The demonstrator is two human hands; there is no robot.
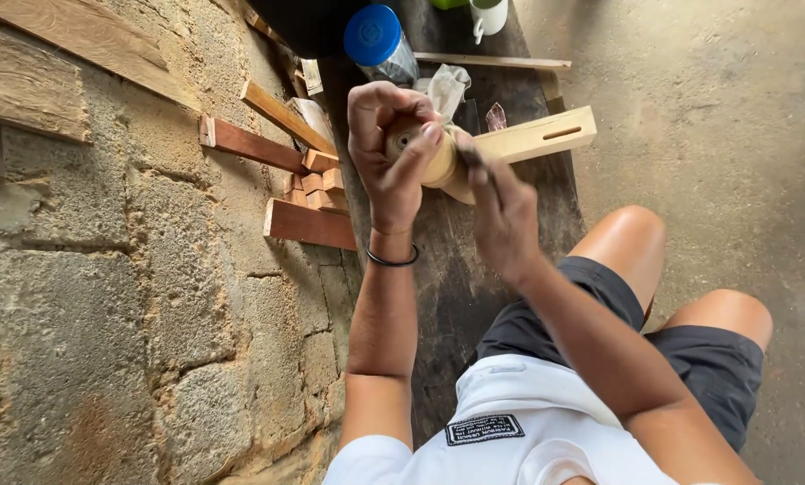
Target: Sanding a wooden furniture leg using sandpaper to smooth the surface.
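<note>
My left hand (389, 148) is closed around a round, pale wooden piece (438, 162), with the thumb and fingers wrapped over its end. My right hand (501, 216) meets the same piece from the right, fingers pressed against its side; whether it holds something small is hidden. Both hands are raised above a dark wooden bench (456, 278) that I sit on. A black band circles my left wrist.
A slotted pale wooden bar (537, 135) lies on the bench behind my hands, with a blue-lidded jar (377, 40), a crumpled cloth (445, 85) and a white mug (488, 16) beyond. Reddish wood offcuts (304, 220) lean against the rough block wall (106, 269) on the left. Concrete floor (735, 135) lies right.
</note>
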